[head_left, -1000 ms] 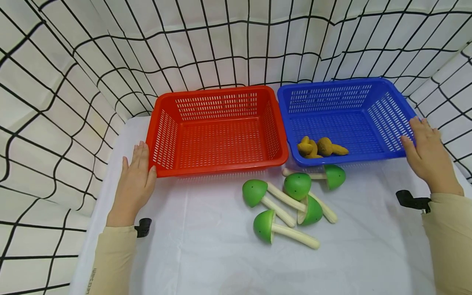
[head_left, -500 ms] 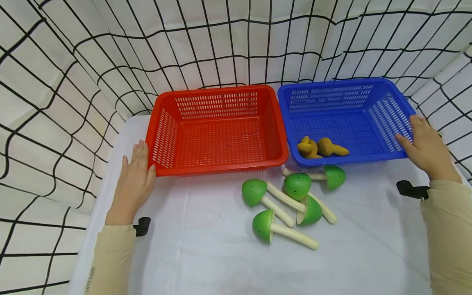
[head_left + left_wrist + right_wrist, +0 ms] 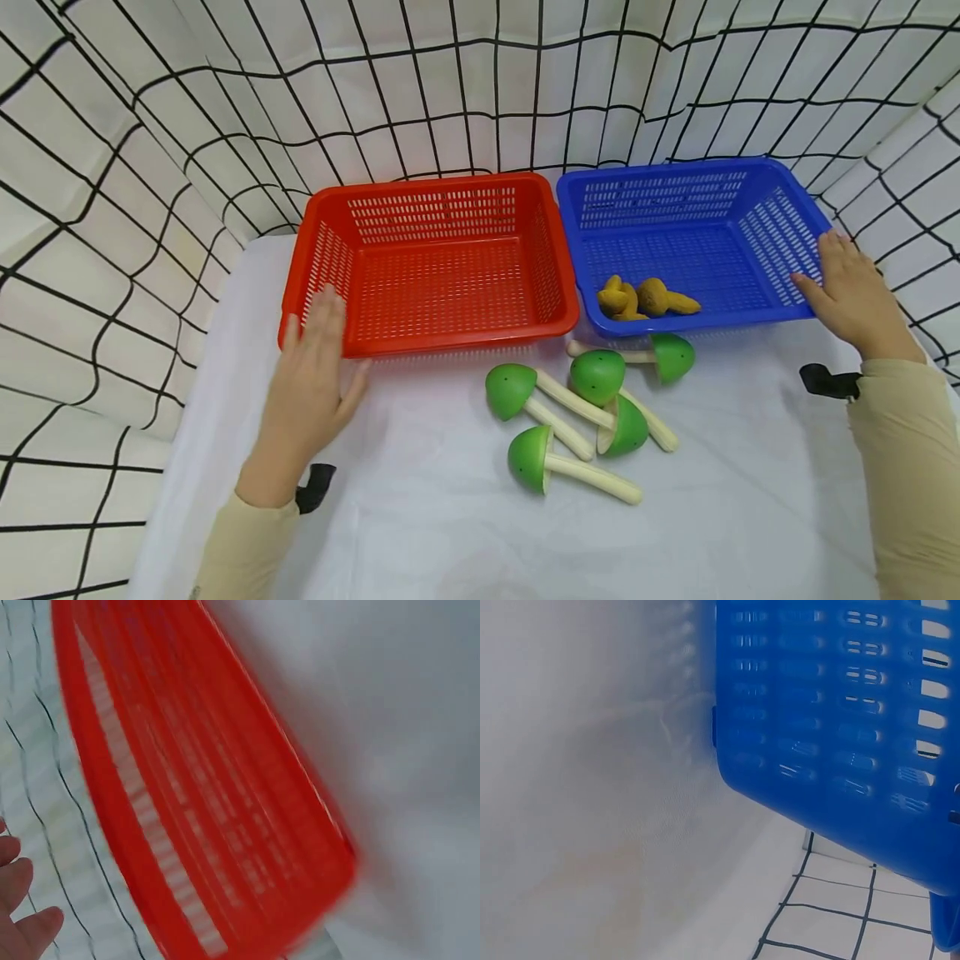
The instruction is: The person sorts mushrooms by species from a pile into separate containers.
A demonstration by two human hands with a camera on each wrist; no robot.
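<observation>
My left hand (image 3: 307,396), fingers straight and slightly blurred, hovers over the near left corner of the red basket (image 3: 450,342) and holds nothing. In the left wrist view its fingertips (image 3: 16,881) show at the left edge, apart from the basket. My right hand (image 3: 855,296) rests with straight fingers at the right rim of the blue basket (image 3: 705,321). Two yellow-brown toy mushrooms (image 3: 652,297) lie in the blue basket's near left corner. Several green-capped toy mushrooms (image 3: 529,458) with pale stems lie in front of the baskets, some overlapping.
A white cloth (image 3: 420,533) covers the table. White walls with a black grid (image 3: 450,83) stand behind the baskets and at both sides. The two baskets stand side by side, nearly touching.
My left hand has left the red basket's left side and moved right, over its near corner. My right hand stays at the blue basket's rim. The mushrooms lie as before.
</observation>
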